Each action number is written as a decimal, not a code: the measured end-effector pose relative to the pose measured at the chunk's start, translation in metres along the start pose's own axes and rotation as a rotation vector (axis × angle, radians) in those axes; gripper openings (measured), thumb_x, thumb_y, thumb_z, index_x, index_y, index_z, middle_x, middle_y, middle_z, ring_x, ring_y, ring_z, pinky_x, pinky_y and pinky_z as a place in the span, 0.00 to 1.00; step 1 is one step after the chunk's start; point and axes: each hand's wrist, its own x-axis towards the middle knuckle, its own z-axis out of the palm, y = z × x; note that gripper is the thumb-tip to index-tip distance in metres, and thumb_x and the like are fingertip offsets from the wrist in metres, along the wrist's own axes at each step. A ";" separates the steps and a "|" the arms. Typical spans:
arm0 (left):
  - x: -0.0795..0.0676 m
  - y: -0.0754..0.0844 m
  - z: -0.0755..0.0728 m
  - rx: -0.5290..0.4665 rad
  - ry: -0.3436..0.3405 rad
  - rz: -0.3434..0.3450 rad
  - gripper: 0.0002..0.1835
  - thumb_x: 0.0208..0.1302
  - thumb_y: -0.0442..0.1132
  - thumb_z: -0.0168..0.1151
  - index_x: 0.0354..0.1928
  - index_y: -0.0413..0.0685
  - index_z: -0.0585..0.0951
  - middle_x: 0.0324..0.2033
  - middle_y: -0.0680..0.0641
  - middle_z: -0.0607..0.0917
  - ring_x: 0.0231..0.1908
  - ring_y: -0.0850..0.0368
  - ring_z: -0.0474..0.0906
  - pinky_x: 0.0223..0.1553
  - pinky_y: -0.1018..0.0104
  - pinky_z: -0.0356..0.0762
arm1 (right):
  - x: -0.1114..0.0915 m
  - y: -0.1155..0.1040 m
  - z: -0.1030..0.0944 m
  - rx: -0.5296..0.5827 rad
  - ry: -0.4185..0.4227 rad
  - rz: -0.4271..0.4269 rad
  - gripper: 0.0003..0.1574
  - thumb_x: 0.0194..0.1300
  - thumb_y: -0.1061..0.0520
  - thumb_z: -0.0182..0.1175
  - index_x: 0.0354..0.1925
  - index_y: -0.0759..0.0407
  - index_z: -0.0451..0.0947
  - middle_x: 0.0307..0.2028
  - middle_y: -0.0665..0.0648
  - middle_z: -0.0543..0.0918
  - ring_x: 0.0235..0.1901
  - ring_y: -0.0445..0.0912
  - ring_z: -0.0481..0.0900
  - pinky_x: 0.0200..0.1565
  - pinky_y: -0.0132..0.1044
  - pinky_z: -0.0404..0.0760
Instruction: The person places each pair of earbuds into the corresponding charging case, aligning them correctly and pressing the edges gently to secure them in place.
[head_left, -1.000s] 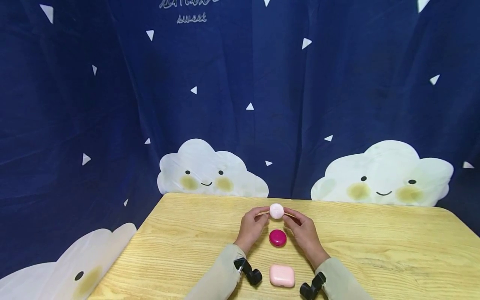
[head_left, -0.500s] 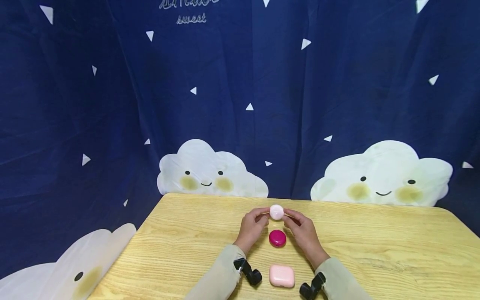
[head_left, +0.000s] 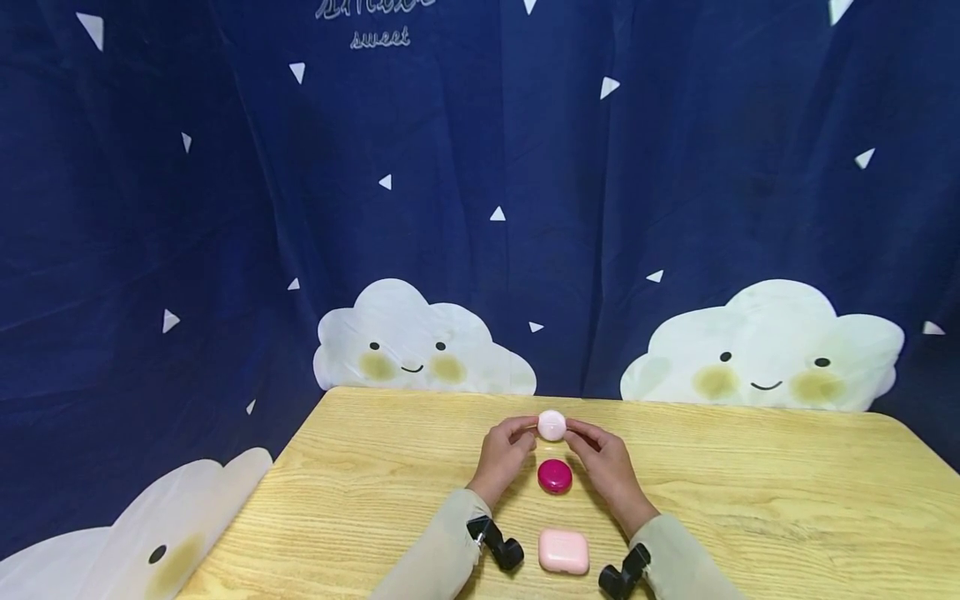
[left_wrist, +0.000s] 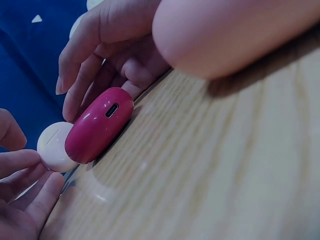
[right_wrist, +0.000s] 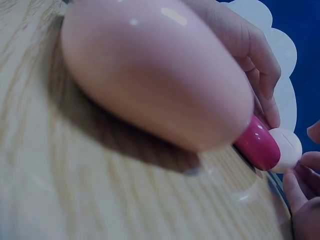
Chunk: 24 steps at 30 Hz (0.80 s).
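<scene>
In the head view, a small round whitish-pink earbud case (head_left: 552,425) stands near the far side of the table, its disc facing me. My left hand (head_left: 504,458) pinches its left side with thumb and fingers. My right hand (head_left: 606,467) does the same on the right. Just nearer lies a glossy magenta earbud case (head_left: 555,476), between the hands and untouched; the left wrist view shows a charging port on this magenta case (left_wrist: 102,125). Closest to me, between the forearms, is a pale pink rounded earbud case (head_left: 564,552), seen large in the right wrist view.
The light wooden table (head_left: 780,500) extends to both sides. A dark blue curtain (head_left: 555,167) with white triangles and smiling clouds hangs behind its far edge and along the left. Black camera mounts (head_left: 495,546) sit on both wrists.
The whitish-pink case has shifted down very slightly in the head view, both hands staying at its sides. The magenta and pale pink cases have not moved.
</scene>
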 end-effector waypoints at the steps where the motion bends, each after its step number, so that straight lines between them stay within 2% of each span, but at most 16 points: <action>1: 0.000 0.000 0.000 0.002 0.000 -0.006 0.15 0.61 0.30 0.58 0.50 0.38 0.83 0.44 0.40 0.85 0.38 0.55 0.83 0.42 0.69 0.78 | 0.000 0.000 0.000 -0.004 0.000 0.000 0.20 0.65 0.57 0.63 0.54 0.62 0.80 0.53 0.60 0.81 0.55 0.49 0.76 0.46 0.24 0.75; 9: -0.002 0.003 -0.001 0.065 -0.020 -0.017 0.16 0.61 0.32 0.58 0.51 0.40 0.83 0.46 0.43 0.85 0.46 0.53 0.81 0.47 0.65 0.77 | 0.001 0.000 0.000 -0.019 0.000 0.003 0.20 0.66 0.56 0.62 0.54 0.62 0.80 0.54 0.59 0.81 0.57 0.50 0.75 0.49 0.24 0.72; 14: -0.002 0.003 -0.001 0.136 -0.026 -0.002 0.16 0.62 0.32 0.58 0.51 0.40 0.83 0.46 0.45 0.85 0.47 0.53 0.80 0.50 0.64 0.75 | 0.000 -0.002 0.000 -0.040 -0.005 0.009 0.19 0.66 0.55 0.61 0.54 0.62 0.81 0.53 0.59 0.82 0.57 0.49 0.75 0.50 0.26 0.72; 17: -0.002 0.003 -0.001 0.143 -0.036 -0.004 0.16 0.61 0.33 0.59 0.51 0.40 0.83 0.45 0.46 0.85 0.47 0.53 0.80 0.50 0.63 0.76 | 0.000 -0.003 -0.001 -0.052 -0.009 0.013 0.19 0.67 0.55 0.61 0.54 0.62 0.81 0.53 0.58 0.82 0.58 0.49 0.75 0.51 0.27 0.72; 24: -0.002 0.002 -0.001 0.168 -0.052 0.007 0.17 0.61 0.34 0.59 0.53 0.41 0.82 0.45 0.47 0.85 0.48 0.53 0.79 0.52 0.60 0.75 | 0.000 -0.005 -0.001 -0.072 -0.024 0.009 0.20 0.66 0.54 0.61 0.54 0.62 0.81 0.55 0.59 0.81 0.61 0.51 0.73 0.61 0.43 0.70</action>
